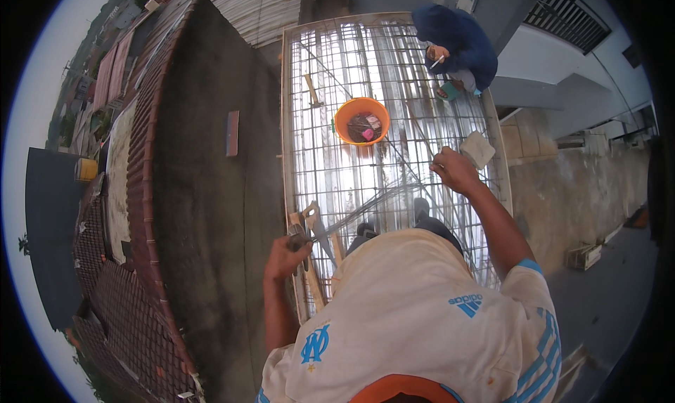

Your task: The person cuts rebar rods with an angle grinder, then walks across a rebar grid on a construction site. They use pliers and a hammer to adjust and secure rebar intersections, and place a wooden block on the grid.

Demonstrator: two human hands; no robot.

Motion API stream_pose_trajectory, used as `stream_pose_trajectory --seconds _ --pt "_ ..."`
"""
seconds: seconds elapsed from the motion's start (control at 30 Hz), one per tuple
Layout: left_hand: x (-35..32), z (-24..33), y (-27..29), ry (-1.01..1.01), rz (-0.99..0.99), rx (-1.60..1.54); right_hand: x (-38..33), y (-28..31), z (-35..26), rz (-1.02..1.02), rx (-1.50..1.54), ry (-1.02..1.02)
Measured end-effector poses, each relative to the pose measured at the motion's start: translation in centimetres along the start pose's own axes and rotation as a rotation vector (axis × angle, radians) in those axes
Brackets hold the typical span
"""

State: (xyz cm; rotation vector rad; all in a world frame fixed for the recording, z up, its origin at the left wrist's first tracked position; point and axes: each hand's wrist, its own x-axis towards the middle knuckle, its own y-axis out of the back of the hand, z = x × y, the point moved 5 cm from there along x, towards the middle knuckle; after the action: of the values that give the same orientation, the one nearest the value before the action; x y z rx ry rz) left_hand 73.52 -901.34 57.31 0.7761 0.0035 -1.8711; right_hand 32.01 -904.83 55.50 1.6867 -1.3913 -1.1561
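While the left hand (pixel 285 257) grips a tool at the rebar mesh's (pixel 351 73) near-left edge, the right hand (pixel 453 170) pinches thin wire (pixel 373 208), stretched taut between them; orange bucket (pixel 361 120) sits mid-mesh.

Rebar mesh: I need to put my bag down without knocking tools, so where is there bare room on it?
Free patches: the mesh between the orange bucket and the crouching person, and the stretch between the bucket and the right hand. Crowded: the near left edge, where the left hand is beside a handsaw and wooden strips.
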Motion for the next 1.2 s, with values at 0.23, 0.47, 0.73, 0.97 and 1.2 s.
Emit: stream_pose_trajectory --seconds 0.23,0.47,0.73,0.97,1.2 --pt "0.4 -2.4 -0.2 0.078 0.012 0.161 -3.0 1.3 -1.3 -0.41 0.321 -0.149" --pt "0.5 -3.9 -1.0 0.019 0.01 0.128 -4.0 0.6 0.4 -0.342 0.502 -0.156" --pt "0.3 -1.0 -4.2 -0.013 -0.131 0.157 -4.5 3.2 6.9 0.098 0.327 -0.124" --pt "0.7 1.6 -5.6 0.01 -0.28 0.186 -5.7 5.1 12.7 0.277 0.206 -0.252" --pt "1.1 2.2 -7.1 -0.014 -0.29 0.172 -6.9 6.8 14.4 0.317 0.145 -0.344"
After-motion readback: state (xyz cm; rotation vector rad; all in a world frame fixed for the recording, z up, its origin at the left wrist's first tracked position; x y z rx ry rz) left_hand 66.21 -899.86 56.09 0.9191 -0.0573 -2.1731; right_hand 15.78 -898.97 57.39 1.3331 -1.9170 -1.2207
